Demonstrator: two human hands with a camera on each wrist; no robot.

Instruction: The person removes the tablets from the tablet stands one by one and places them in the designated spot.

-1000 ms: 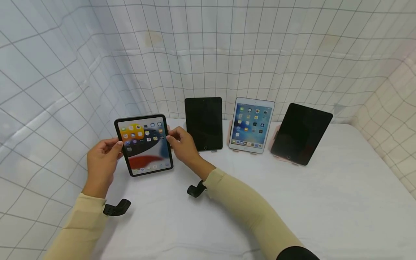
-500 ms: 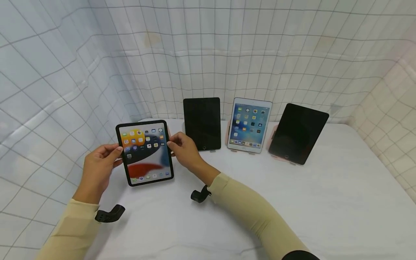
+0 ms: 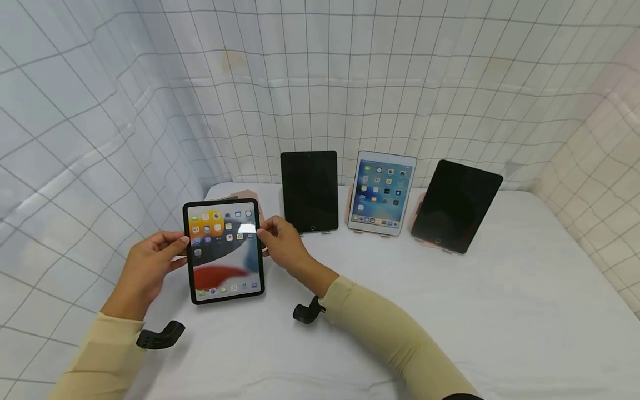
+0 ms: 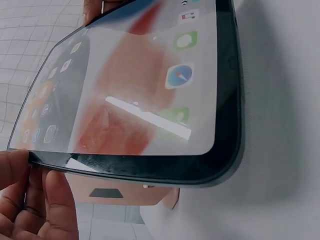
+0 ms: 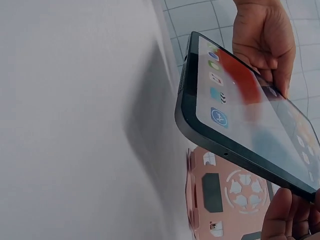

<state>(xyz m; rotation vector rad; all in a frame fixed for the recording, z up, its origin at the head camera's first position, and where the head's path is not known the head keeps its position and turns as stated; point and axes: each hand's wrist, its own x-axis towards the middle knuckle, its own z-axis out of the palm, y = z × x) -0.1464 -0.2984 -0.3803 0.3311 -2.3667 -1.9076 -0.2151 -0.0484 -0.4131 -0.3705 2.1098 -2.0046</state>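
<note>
Both hands hold a black-edged tablet (image 3: 225,250) upright by its two long sides, its lit screen of app icons facing me. My left hand (image 3: 150,261) pinches the left edge between thumb and fingers. At the right edge, my right hand (image 3: 285,241) pinches in the same way. The right wrist view shows a pink cut-out tablet stand (image 5: 200,192) behind the tablet, and a gap with shadow between the tablet's lower edge and the white cloth. In the left wrist view the stand (image 4: 130,192) shows below the tablet's side edge.
Right of the held tablet stand a dark tablet (image 3: 310,191), a white tablet with a lit screen (image 3: 382,191) and another dark tablet (image 3: 456,205), each leaning on a pink stand. A white checked curtain (image 3: 320,83) closes off the back and sides of the white-covered table (image 3: 500,322).
Both hands have drawn the tablet down and toward me, away from the pink stand, whose top now shows behind it. The other tablets shift slightly left in view as the head camera moves.
</note>
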